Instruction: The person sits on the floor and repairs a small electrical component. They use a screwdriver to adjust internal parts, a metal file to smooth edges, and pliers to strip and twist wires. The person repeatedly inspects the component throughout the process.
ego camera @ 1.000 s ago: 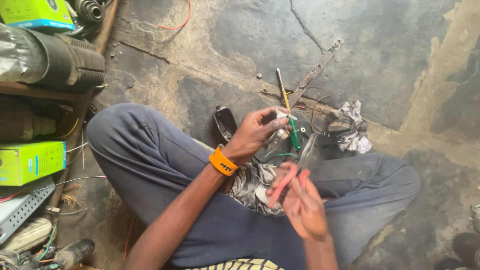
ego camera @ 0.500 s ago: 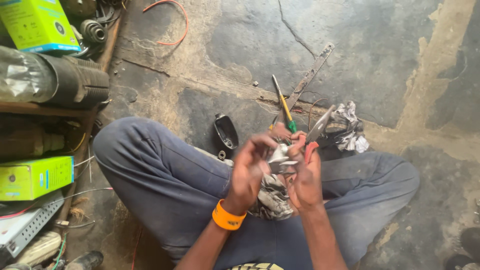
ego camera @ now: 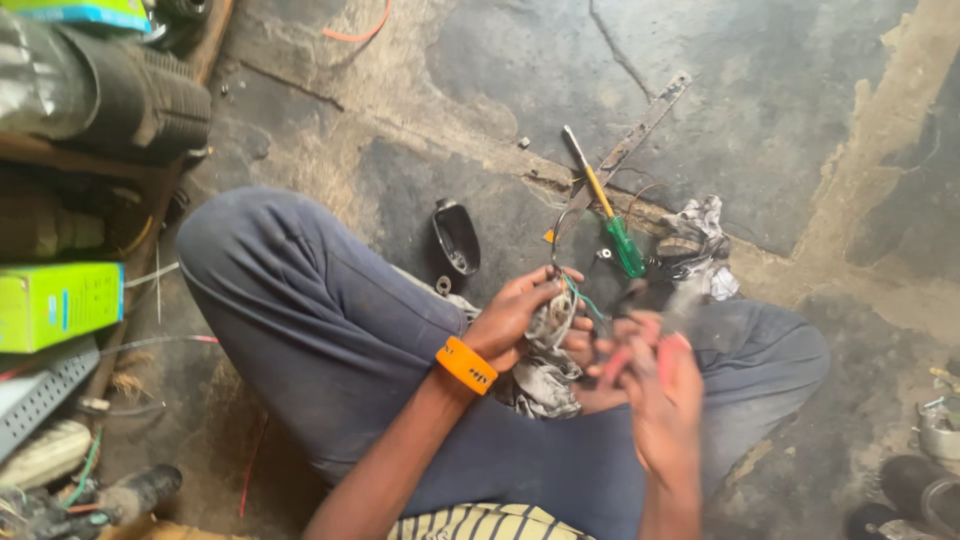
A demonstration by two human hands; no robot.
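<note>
Left hand: the left hand (ego camera: 520, 318) is curled around a small greyish round part (ego camera: 550, 320) with thin wires (ego camera: 585, 300) trailing from it; the fingers wrap its far side and the thumb presses the near side, so the part sits clamped inside the grip.
Right hand: the right hand (ego camera: 655, 385) is blurred; it seems to hold a red-handled tool (ego camera: 625, 355) just beside the part, but whether its fingers are closed on it I cannot tell.
Part's place: held above the lap, over a crumpled grey rag (ego camera: 540, 385) lying on the dark trousers (ego camera: 330, 330).
Wrist: an orange wristband (ego camera: 466, 365) on the left arm.
Floor ahead: a green-handled screwdriver (ego camera: 610, 215) beside a flat metal strip (ego camera: 630, 145) (the two nearly cross), a small black cover (ego camera: 456, 238) to their left, and another rag (ego camera: 700, 240) to their right.
Left edge: a green box (ego camera: 55, 305).
</note>
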